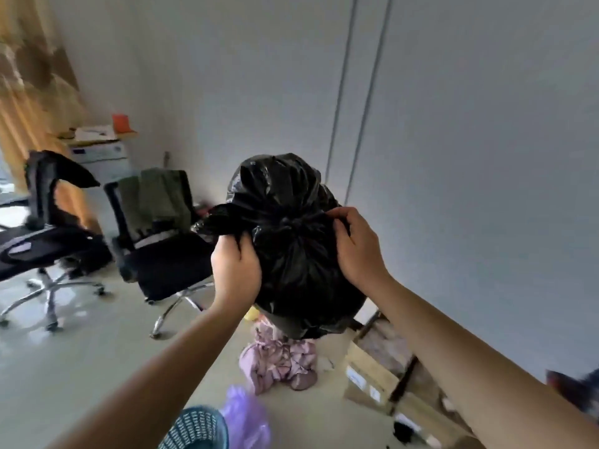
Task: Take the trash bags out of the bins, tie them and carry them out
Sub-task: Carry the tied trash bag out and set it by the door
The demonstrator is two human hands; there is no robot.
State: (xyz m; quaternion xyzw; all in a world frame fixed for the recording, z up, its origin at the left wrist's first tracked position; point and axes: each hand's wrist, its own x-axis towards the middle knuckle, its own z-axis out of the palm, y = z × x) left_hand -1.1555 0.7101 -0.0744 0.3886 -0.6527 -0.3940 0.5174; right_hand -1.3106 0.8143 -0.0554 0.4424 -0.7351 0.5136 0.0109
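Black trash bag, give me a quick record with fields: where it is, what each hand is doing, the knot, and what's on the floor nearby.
bag: black trash bag, lifted off the floor, full
left hand: left hand grips one loose end
right hand: right hand pinches the other end
knot: gathered at the top, ends pulled apart
floor below: pink cloth bundle, purple bag, teal mesh bin
right side: cardboard boxes

This is a small office room, plainly furnished. Its landmark is a black mesh swivel chair with a chrome star base [168, 254], a green garment over its back. Left of it stands a second black swivel chair [48, 241]. Behind it a white printer [103, 157] sits under papers. To its right, brown cardboard boxes [382, 377] lie against the pale wall [486, 157].
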